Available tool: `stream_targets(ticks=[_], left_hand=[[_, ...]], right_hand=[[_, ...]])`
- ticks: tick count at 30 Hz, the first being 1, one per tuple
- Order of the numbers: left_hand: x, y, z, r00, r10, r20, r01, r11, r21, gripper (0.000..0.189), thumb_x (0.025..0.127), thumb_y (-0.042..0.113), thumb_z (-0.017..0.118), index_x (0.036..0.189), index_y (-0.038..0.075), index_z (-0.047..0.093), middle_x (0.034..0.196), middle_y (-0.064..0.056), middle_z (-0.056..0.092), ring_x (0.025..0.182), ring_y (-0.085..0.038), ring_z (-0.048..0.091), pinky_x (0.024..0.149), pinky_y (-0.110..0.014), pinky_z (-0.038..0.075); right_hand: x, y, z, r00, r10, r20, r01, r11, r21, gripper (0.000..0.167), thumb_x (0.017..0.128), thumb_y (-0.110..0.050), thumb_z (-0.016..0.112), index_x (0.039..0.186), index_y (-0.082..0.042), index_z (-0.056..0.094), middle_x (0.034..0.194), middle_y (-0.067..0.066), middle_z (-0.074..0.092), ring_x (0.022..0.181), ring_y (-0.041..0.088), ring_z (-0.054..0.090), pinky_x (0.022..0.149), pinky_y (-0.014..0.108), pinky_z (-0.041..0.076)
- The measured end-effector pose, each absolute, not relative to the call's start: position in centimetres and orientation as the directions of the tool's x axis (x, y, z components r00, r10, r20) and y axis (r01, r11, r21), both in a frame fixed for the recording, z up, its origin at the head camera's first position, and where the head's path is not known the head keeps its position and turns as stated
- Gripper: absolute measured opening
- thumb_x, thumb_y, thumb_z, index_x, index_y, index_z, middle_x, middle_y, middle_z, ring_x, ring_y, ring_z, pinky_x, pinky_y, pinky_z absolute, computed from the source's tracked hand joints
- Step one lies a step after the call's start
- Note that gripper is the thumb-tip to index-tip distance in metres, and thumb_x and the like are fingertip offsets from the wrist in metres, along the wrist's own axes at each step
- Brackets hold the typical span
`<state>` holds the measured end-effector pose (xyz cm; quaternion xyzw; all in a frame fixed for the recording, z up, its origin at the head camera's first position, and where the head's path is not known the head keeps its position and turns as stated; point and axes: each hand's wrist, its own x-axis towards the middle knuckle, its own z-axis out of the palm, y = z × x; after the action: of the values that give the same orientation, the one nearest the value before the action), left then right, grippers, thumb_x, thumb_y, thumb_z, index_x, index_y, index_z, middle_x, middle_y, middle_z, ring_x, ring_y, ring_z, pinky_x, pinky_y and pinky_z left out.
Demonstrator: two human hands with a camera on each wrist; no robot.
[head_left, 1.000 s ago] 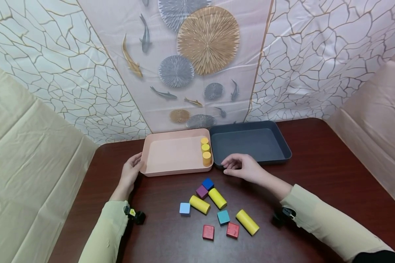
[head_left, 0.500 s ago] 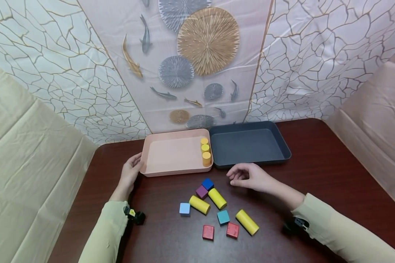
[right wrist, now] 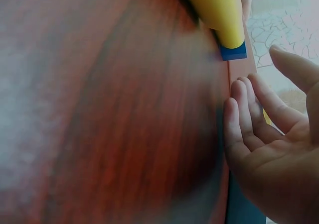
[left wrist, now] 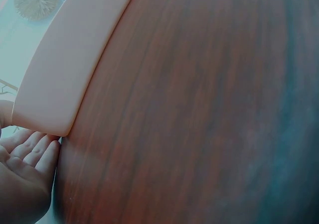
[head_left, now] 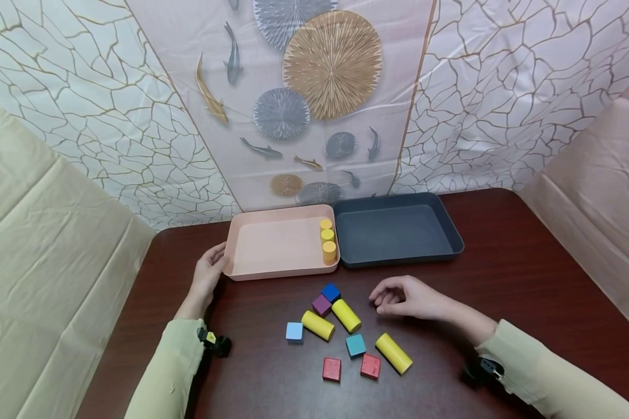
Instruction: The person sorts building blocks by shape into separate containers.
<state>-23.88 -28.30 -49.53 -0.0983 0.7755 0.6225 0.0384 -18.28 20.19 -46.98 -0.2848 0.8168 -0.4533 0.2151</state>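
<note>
My left hand (head_left: 207, 273) rests against the left side of the pink tray (head_left: 272, 244). In the left wrist view its fingers (left wrist: 42, 157) lie fairly straight at the tray's corner. To the right of the loose blocks, my right hand (head_left: 411, 298) hovers over the table with relaxed fingers and nothing in them. A yellow cylinder (head_left: 346, 316) lies nearest to its left, touching or close to a dark blue cube (head_left: 331, 292) and a purple cube (head_left: 322, 305). Two more yellow cylinders lie nearby, one at the right (head_left: 393, 354). Several yellow cylinders (head_left: 329, 254) stand upright along the pink tray's right wall.
A dark grey tray (head_left: 398, 233) adjoins the pink tray's right side. Toward the front of the brown table (head_left: 262, 384) lie a light blue cube (head_left: 294, 332), a teal cube (head_left: 355, 345) and two red cubes (head_left: 332, 369). A patterned cloth (head_left: 304, 163) hangs behind the trays.
My right hand has moved away from the dark grey tray's front edge, toward me and slightly right. The left hand, trays and blocks stay in place.
</note>
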Motion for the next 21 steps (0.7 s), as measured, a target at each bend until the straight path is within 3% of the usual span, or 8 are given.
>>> stream_targets(ticks=[21], left_hand=[[-23.6, -28.0, -49.3, -0.98, -0.112, -0.166, -0.188, 0.228, 0.955, 0.055, 0.114, 0.016, 0.048, 0.164, 0.0, 0.034, 0.168, -0.026, 0.037, 0.156, -0.037, 0.037, 0.13, -0.05, 0.031]], right_hand=[[-15.6, 21.1, -47.5, -0.714, -0.687, -0.137, -0.288, 0.466, -0.837, 0.025, 0.096, -0.022, 0.081, 0.115, -0.007, 0.08, 0.107, 0.003, 0.077, 0.087, 0.001, 0.071, 0.079, 0.022, 0.062]])
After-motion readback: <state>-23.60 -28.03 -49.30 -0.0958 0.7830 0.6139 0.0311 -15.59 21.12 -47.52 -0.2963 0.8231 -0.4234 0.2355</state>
